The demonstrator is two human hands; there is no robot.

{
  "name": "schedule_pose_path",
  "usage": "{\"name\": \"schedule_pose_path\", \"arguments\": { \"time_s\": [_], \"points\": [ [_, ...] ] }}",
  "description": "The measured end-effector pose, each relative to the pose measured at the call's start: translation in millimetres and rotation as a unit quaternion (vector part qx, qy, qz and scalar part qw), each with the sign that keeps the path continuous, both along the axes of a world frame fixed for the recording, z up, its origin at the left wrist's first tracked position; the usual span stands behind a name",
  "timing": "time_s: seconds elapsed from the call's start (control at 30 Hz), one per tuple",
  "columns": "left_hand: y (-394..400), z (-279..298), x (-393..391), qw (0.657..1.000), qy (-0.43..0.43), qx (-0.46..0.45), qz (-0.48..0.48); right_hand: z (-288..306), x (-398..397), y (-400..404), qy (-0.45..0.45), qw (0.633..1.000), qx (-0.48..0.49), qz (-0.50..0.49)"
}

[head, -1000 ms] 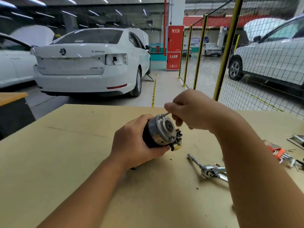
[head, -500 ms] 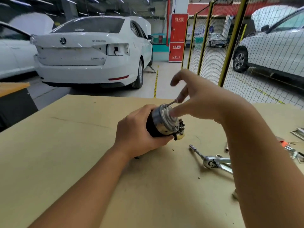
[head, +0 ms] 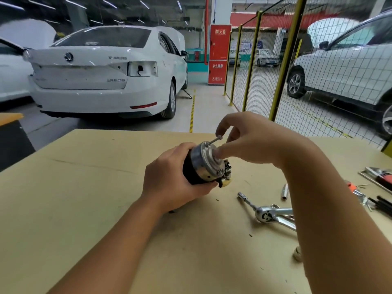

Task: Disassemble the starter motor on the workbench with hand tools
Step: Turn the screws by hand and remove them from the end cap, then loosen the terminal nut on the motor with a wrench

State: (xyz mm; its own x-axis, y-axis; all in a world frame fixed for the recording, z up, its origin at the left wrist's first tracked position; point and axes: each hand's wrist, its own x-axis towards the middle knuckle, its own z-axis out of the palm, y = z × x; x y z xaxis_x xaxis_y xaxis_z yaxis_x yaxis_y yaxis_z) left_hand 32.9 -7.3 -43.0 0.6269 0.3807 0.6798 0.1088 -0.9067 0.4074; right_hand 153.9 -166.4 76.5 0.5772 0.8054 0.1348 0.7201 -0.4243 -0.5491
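We grip the black body of the starter motor (head: 202,166) with our left hand (head: 171,183), fingers curled round it, holding it just above the workbench (head: 74,198) with its silver end cap facing right. Our right hand (head: 252,141) sits at that cap, thumb pressed against its centre, forefinger and another finger closing loosely around the head of a long through bolt (head: 215,140) that sticks out of the cap's upper edge. A ratchet wrench (head: 267,214) lies on the bench to the right, apart from the motor.
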Motion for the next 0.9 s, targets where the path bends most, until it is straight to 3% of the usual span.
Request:
{"name": "schedule_pose_path", "arguments": {
  "time_s": [0.1, 0.23, 0.3, 0.6, 0.8, 0.9],
  "points": [
    [-0.2, 4.1, 1.0, 1.0, -0.007, 0.003, -0.003, 2.7, 3.5, -5.2, -0.02, 0.999, -0.03, -0.003],
    [-2.5, 1.8, 0.3, 1.0, -0.004, -0.008, -0.005, -3.1, 5.1, -9.0, 0.008, 0.977, -0.201, 0.07],
    [-3.2, 1.0, 0.6, 1.0, -0.008, -0.012, 0.006, -10.0, 5.0, -8.2, 0.017, 0.977, -0.187, 0.097],
    [-2.1, -0.7, 10.9, 0.998, -0.017, 0.006, 0.059, -17.4, 2.8, -6.7, -0.014, 0.996, -0.084, 0.039],
    [-1.3, -1.4, 11.1, 0.998, -0.013, 0.012, 0.059, -14.1, -4.9, -2.7, -0.082, 0.99, -0.106, 0.048],
    [0.3, -1.3, 11.1, 0.998, -0.017, 0.018, 0.062, -19.1, 0.4, -11.8, -0.069, 0.991, -0.111, 0.037]
  ]
}}
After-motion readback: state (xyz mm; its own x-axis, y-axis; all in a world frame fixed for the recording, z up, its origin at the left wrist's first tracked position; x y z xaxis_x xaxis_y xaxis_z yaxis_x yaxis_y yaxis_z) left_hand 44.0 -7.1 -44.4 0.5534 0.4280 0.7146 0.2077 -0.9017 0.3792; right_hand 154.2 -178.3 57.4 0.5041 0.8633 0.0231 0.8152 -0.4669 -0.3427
